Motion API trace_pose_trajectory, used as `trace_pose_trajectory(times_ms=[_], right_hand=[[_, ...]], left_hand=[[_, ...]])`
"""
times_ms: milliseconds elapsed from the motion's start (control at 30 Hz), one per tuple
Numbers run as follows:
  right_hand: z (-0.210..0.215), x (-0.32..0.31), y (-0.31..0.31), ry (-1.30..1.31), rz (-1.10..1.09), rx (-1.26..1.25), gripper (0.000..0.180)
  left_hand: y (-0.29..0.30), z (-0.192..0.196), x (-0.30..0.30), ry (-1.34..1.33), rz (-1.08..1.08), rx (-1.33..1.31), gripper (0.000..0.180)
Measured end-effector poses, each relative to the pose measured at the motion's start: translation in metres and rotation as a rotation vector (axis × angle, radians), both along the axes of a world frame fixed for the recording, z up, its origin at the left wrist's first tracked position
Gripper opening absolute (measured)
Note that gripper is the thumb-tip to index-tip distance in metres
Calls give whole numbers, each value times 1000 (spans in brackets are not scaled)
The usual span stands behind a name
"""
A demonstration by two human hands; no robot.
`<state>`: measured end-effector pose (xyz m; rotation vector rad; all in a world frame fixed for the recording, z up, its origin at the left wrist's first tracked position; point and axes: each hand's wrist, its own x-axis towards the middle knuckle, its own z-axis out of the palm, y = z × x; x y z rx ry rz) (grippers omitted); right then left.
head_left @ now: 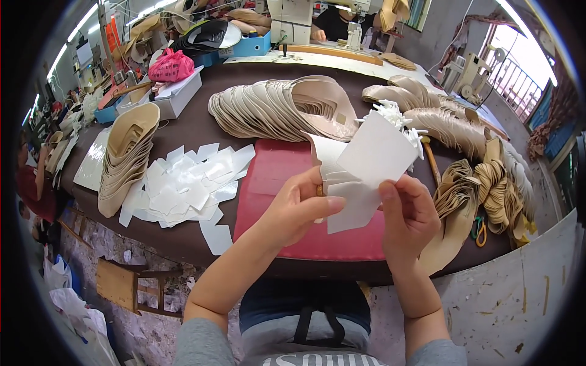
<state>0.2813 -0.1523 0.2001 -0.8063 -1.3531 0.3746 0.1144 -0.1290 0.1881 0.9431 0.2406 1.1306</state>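
Holding up several thin white pieces (378,146), overlapped and fanned, above red mat (268,201) on dark worktop (189,125), approx. mid-view. With L hand (302,204), gripping near L edge: thumb on top, other fingers curled round behind, partly hidden. With R hand (409,213), pinching near R edge btwn thumb and bent index; fingers closed down narrow on both sides. Also rising just behind L fingers: cream curved piece (325,152); can't tell if gripped too or only touching.

Looks v. light, thin, fairly stiff like card, as not sagging much even w/ far cnr unsupported. Prob. smooth, so apt to slide one over another; prob. not fragile, but could crease if squeezed hard or bent at a cnr. Best to take by the edge, thumb above and finger below, w/ light pressure; separate at a free cnr.

To L, loose white pile (186,183); beyond mat, curved beige stack (250,113); to R, hammer handle (431,161) and scissors (480,232).
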Motion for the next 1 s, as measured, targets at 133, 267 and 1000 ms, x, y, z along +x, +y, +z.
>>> trace_pose_trajectory(times_ms=[133,267,1000], right_hand=[[1,-1,-5,-40,-45,-30,14],[12,11,-10,-171,27,23,21],[93,26,32,-992,269,-230,17]], left_hand=[[-4,3,7,271,205,5,23],[-9,5,6,288,262,47,16],[-11,17,3,614,259,101,17]])
